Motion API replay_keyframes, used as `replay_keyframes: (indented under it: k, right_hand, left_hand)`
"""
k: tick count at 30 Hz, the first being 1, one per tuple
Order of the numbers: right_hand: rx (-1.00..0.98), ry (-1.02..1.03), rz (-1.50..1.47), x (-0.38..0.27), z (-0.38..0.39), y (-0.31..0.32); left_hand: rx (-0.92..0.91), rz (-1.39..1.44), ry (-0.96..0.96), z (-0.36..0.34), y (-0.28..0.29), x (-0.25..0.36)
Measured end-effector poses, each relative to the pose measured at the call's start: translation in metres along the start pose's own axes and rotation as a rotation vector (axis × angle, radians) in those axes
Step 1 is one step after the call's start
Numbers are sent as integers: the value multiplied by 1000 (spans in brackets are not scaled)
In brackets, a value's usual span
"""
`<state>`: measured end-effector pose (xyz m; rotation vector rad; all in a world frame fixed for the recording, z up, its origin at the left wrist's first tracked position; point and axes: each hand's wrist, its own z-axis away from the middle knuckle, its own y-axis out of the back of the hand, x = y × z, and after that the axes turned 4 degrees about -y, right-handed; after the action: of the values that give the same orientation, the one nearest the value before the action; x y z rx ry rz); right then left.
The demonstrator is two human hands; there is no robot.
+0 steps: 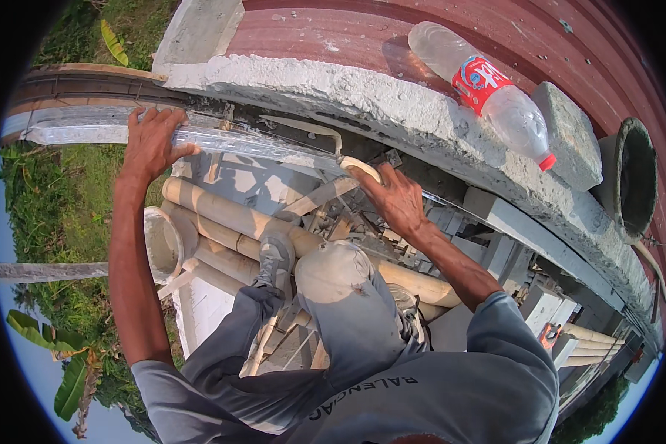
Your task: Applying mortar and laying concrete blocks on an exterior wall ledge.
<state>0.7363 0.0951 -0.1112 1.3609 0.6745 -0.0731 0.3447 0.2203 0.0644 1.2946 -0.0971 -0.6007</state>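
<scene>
Head view: left hand (149, 142) fingers curled over clear sheet (222, 140) edge; right hand (394, 198) clamped on trowel handle (362, 169), under concrete ledge (392, 103); bottle (488, 89) above

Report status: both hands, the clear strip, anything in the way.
Left hand gripping clear strip. Right hand at its other end, grip unclear. Strip lies below concrete ledge. Plastic bottle on ledge, apart.
</scene>
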Motion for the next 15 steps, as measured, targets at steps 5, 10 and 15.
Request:
replay_keyframes:
  k: [5,10,15]
  right_hand:
    - [38,40,-68,19,-22,-22]
    - [-111,-174,-14,20,-40,-30]
    - [5,-314,-259,32,71,-2]
  left_hand:
    - [61,7,-11,-7,-2,10]
    - [24,-39,67,-5,-7,-1]
    - [179,-25,8,1,-28,-4]
